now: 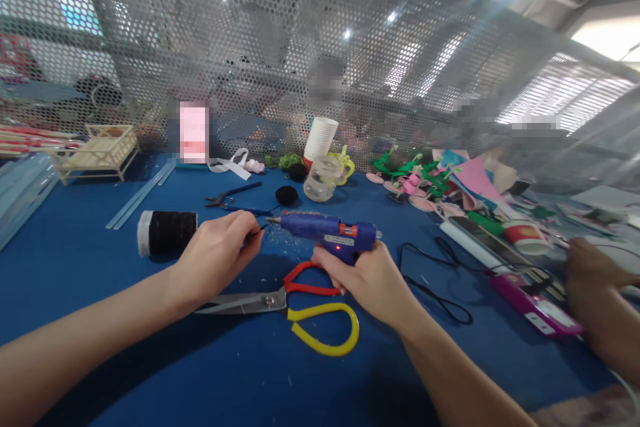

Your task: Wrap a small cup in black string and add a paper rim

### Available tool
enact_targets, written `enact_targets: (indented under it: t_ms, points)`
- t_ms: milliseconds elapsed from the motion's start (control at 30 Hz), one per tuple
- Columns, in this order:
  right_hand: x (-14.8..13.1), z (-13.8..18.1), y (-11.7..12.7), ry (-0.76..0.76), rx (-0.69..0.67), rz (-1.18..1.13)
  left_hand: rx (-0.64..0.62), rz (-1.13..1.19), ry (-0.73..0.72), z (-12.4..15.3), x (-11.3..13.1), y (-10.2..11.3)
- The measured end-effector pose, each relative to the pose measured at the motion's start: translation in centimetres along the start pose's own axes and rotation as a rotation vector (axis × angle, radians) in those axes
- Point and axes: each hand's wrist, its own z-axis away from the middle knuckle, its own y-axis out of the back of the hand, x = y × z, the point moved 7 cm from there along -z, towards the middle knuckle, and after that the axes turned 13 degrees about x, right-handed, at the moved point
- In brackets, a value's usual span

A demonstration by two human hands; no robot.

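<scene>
My right hand (367, 280) is wrapped round the handle of a blue glue gun (313, 227), whose small red light is lit. Its metal nozzle points left, towards the fingers of my left hand (215, 250). Those fingers pinch a thin dark strand (261, 229) right by the nozzle tip; most of it is hidden. Beneath both hands lie large scissors (275, 300) with one red and one yellow handle loop. A spool of black thread (173, 232) rests beside my left wrist. Just behind the gun sits a small black yarn ball (287, 195).
Behind are pliers (225, 199), a clear plastic cup (323, 179) and a white paper-cup stack (321, 137). A purple power strip (537, 307) and black cable (435, 273) lie right, near another person's hand (595, 267). A perforated metal screen (250, 33) borders the blue table.
</scene>
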Motion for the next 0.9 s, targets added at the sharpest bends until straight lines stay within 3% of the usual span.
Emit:
enact_targets:
  t_ms: [400, 733, 900]
  points:
    - [0.3, 0.0, 0.0, -0.084, -0.024, -0.048, 0.005, 0.011, 0.012, 0.0, -0.2, 0.1]
    - [0.9, 0.0, 0.0, -0.183, -0.057, -0.072, 0.026, -0.025, -0.123, -0.3, 0.9, 0.5]
    - [1.1, 0.0, 0.4, -0.219, -0.03, -0.071, 0.019, 0.033, -0.039, -0.2, 0.3, 0.3]
